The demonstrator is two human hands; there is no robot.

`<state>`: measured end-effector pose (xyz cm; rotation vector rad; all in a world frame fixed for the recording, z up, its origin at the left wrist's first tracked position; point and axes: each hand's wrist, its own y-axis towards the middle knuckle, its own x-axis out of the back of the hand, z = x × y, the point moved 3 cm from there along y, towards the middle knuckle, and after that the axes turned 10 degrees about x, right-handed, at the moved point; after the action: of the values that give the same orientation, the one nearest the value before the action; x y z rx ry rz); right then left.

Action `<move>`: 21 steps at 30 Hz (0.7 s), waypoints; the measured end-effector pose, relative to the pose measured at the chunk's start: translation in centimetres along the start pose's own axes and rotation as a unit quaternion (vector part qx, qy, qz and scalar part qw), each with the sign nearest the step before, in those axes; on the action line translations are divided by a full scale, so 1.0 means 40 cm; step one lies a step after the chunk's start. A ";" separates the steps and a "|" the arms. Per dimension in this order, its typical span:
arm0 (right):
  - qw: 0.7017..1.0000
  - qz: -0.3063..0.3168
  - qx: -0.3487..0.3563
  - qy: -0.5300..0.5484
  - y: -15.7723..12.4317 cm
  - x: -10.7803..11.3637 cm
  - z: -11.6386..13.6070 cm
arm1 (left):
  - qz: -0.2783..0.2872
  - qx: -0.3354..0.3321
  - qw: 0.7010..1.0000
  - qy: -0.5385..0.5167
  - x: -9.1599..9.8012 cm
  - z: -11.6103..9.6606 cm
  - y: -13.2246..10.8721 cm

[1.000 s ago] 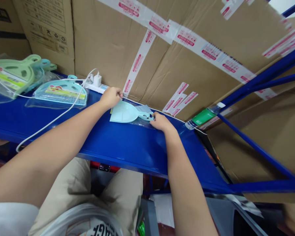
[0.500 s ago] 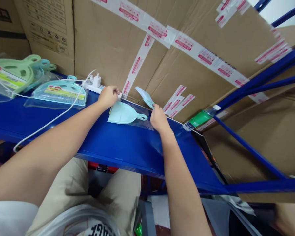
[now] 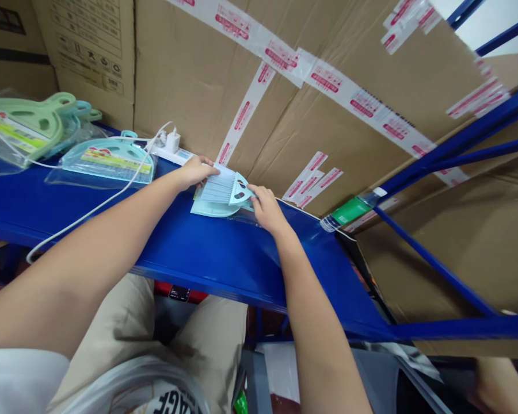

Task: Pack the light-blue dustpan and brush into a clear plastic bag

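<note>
A light-blue dustpan [image 3: 216, 210] lies on the blue shelf, its wide edge toward the left. Over it lies a small hand brush [image 3: 219, 188] with pale bristles and a light-blue head with cut-outs. My right hand [image 3: 265, 207] is closed on the brush's handle end, close above the dustpan's handle. At the far left corner, my left hand [image 3: 196, 171] is closed at the dustpan's edge, with a fingertip against the bristle ends. Its other fingers are partly hidden. Clear plastic wrapping shows beneath the dustpan.
To the left lie a bagged light-blue dustpan set [image 3: 107, 158] and several bagged sets with a green dustpan [image 3: 38, 123]. A white cable [image 3: 99, 206] runs from a power strip [image 3: 172, 152]. A green-labelled bottle [image 3: 351, 210] leans at right. Cardboard boxes [image 3: 190, 75] stand behind.
My right hand has moved left and lowered the brush from above the dustpan's handle onto the dustpan. My left hand stays at the far corner, its fingers now over the bristle ends.
</note>
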<state>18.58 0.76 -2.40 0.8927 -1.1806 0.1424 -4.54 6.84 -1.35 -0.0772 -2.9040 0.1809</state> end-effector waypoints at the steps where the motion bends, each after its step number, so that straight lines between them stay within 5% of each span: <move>1: 1.000 0.009 -0.001 0.007 0.000 -0.004 -0.002 | -0.013 0.005 0.999 0.041 0.001 0.000 -0.003; 8: 0.997 0.059 -0.019 0.042 -0.005 -0.034 -0.008 | -0.034 -0.032 0.949 0.310 0.001 0.003 -0.001; 13: 0.994 0.062 -0.064 0.067 0.002 -0.029 0.007 | -0.024 -0.055 0.917 0.394 -0.001 0.010 0.004; 17: 0.978 0.027 -0.195 0.069 0.002 -0.007 0.013 | -0.014 -0.060 0.908 0.414 -0.003 0.006 -0.004; 21: 0.925 0.052 -0.362 0.102 -0.008 0.002 0.018 | -0.001 -0.064 0.907 0.416 -0.005 0.003 -0.011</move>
<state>18.25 0.06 -2.44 0.1558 -0.9728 -0.1144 -4.37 6.37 -1.48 -0.1335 -2.0539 -0.0447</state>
